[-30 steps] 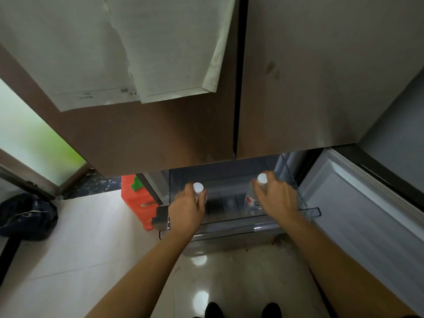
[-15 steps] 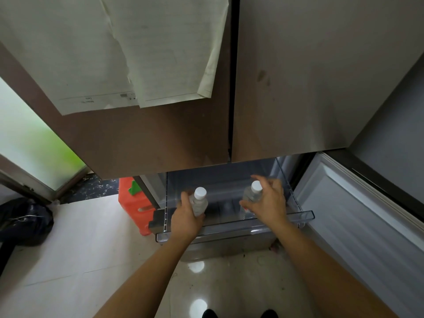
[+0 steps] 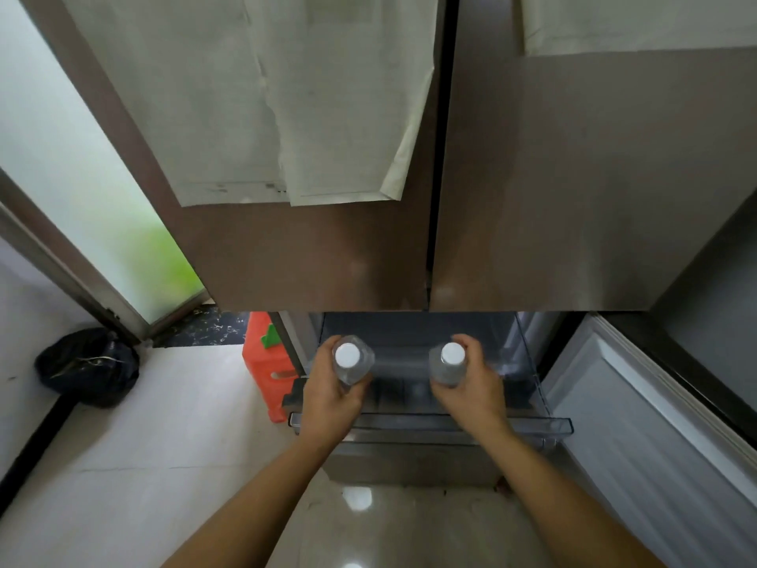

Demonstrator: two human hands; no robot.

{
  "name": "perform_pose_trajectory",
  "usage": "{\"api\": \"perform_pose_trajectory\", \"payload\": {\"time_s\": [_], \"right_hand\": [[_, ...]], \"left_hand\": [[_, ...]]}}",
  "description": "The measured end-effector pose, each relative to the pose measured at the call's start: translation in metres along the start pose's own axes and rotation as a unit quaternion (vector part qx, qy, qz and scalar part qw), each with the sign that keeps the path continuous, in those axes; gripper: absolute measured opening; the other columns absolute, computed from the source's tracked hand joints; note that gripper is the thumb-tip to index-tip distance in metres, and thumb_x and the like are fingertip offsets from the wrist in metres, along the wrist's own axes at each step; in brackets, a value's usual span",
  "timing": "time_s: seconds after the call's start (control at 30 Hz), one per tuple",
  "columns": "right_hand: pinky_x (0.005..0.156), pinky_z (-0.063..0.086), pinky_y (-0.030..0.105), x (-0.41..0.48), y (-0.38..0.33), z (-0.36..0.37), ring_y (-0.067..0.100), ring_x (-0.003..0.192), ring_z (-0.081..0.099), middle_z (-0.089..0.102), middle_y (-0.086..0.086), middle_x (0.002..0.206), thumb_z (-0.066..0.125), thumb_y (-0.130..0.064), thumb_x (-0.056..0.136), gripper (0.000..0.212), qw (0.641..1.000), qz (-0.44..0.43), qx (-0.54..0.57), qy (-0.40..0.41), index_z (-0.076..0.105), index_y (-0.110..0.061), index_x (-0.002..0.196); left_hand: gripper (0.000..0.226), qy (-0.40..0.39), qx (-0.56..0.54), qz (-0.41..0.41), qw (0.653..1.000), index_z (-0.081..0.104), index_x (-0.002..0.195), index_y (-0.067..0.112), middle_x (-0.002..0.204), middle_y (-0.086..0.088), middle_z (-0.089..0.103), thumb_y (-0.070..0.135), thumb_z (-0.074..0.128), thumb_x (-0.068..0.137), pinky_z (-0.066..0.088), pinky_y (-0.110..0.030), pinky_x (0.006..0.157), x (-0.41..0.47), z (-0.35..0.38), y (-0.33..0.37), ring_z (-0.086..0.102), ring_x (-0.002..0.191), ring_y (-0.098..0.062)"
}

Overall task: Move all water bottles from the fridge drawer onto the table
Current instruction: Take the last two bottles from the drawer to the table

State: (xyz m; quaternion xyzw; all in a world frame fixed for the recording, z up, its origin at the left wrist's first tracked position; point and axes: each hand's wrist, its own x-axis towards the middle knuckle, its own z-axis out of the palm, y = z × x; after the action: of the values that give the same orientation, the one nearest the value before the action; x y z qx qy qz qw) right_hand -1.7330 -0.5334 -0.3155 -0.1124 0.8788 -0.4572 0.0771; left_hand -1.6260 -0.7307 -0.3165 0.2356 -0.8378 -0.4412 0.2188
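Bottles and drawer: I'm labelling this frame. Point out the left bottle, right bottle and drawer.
left bottle [image 3: 347,356], head view, on its white cap
right bottle [image 3: 452,354], head view, on its white cap
drawer [image 3: 540,425], head view, on its clear front rim

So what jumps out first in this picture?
The left hand grips the left water bottle and the right hand the right water bottle, both clear with white caps, above the open fridge drawer. Paper sheets hang on the fridge door overhead; an orange container stands left of the drawer.

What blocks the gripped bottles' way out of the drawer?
Nothing visible: the left hand holds the left bottle and the right hand the right bottle, over the open drawer. The table is out of view.
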Motion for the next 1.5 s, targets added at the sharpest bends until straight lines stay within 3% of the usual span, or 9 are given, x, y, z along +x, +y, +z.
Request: {"api": "perform_pose_trajectory", "payload": {"time_s": [0.1,0.2,0.3,0.47,0.63,0.77,0.93,1.27,1.5], "right_hand": [[0.081,0.057,0.038,-0.002,-0.022,-0.004,0.022,0.101,0.063,0.063,-0.002,0.121,0.084,-0.020,0.072,0.080,0.998,-0.054,0.044,-0.006,0.035,-0.041,0.133],[0.076,0.050,0.027,-0.003,-0.041,-0.004,0.016,0.098,0.062,0.062,-0.008,0.118,0.083,-0.020,0.072,0.077,0.991,-0.106,0.068,-0.042,0.040,-0.038,0.133],[0.081,0.050,0.027,-0.010,-0.059,0.004,0.015,0.103,0.061,0.063,-0.009,0.118,0.084,-0.019,0.071,0.074,0.981,-0.142,0.102,-0.085,0.045,-0.040,0.131],[0.087,0.056,0.035,-0.047,-0.097,0.049,0.018,0.110,0.060,0.063,-0.006,0.124,0.086,-0.020,0.070,0.073,0.949,-0.239,0.139,-0.155,0.047,-0.039,0.130],[0.097,0.047,0.023,-0.122,-0.157,0.100,0.005,0.116,0.051,0.055,-0.012,0.128,0.082,-0.016,0.077,0.071,0.887,-0.327,0.182,-0.271,0.047,-0.035,0.136],[0.098,0.030,0.001,-0.201,-0.194,0.141,0.003,0.119,0.050,0.056,-0.007,0.133,0.079,-0.010,0.077,0.071,0.834,-0.394,0.195,-0.334,0.049,-0.026,0.139],[0.093,0.028,-0.005,-0.312,-0.228,0.196,-0.007,0.114,0.044,0.053,-0.014,0.131,0.081,-0.014,0.078,0.076,0.788,-0.430,0.201,-0.393,0.042,-0.041,0.137],[0.095,0.042,0.017,-0.532,-0.303,0.326,0.000,0.118,0.048,0.048,-0.023,0.130,0.083,-0.034,0.079,0.079,0.724,-0.477,0.167,-0.470,0.037,-0.042,0.142],[0.096,0.049,0.024,-0.604,-0.360,0.403,0.003,0.116,0.054,0.056,-0.015,0.131,0.079,-0.045,0.081,0.071,0.702,-0.489,0.180,-0.486,0.038,-0.042,0.139]], "left_hand": [[0.070,0.055,-0.012,0.007,0.998,0.038,0.131,0.046,0.120,0.031,0.052,0.029,0.082,0.079,0.049,-0.025,0.098,-0.009,-0.010,0.016,0.054,0.113,0.007],[0.072,0.124,-0.022,-0.015,0.992,0.037,0.127,0.053,0.119,0.030,0.054,0.030,0.084,0.077,0.047,-0.020,0.095,-0.031,-0.024,0.038,0.058,0.112,-0.002],[0.070,0.195,-0.006,-0.025,0.980,0.040,0.127,0.042,0.113,0.039,0.051,0.023,0.084,0.076,0.046,-0.010,0.090,-0.063,-0.046,0.054,0.055,0.108,0.008],[0.075,0.339,0.063,-0.036,0.938,0.035,0.123,0.058,0.119,0.030,0.051,0.025,0.083,0.077,0.053,-0.031,0.091,-0.132,-0.106,0.059,0.054,0.108,0.004],[0.068,0.411,0.117,-0.138,0.894,0.044,0.134,0.027,0.126,0.009,0.053,0.022,0.083,0.078,0.052,-0.046,0.098,-0.217,-0.178,0.045,0.053,0.113,-0.010],[0.082,0.478,0.125,-0.196,0.847,0.033,0.143,0.039,0.139,0.007,0.050,0.028,0.082,0.078,0.046,-0.049,0.106,-0.292,-0.237,0.032,0.050,0.128,-0.018],[0.080,0.551,0.114,-0.224,0.796,0.035,0.142,0.039,0.138,0.008,0.051,0.023,0.081,0.079,0.046,-0.049,0.106,-0.389,-0.311,0.013,0.048,0.125,-0.012],[0.079,0.619,0.100,-0.239,0.742,0.037,0.139,0.041,0.135,0.014,0.048,0.016,0.082,0.078,0.043,-0.035,0.105,-0.546,-0.483,-0.045,0.045,0.125,-0.008],[0.080,0.630,0.102,-0.240,0.732,0.042,0.141,0.030,0.134,0.008,0.053,0.013,0.084,0.076,0.047,-0.046,0.106,-0.581,-0.578,-0.104,0.050,0.126,-0.015]]}}
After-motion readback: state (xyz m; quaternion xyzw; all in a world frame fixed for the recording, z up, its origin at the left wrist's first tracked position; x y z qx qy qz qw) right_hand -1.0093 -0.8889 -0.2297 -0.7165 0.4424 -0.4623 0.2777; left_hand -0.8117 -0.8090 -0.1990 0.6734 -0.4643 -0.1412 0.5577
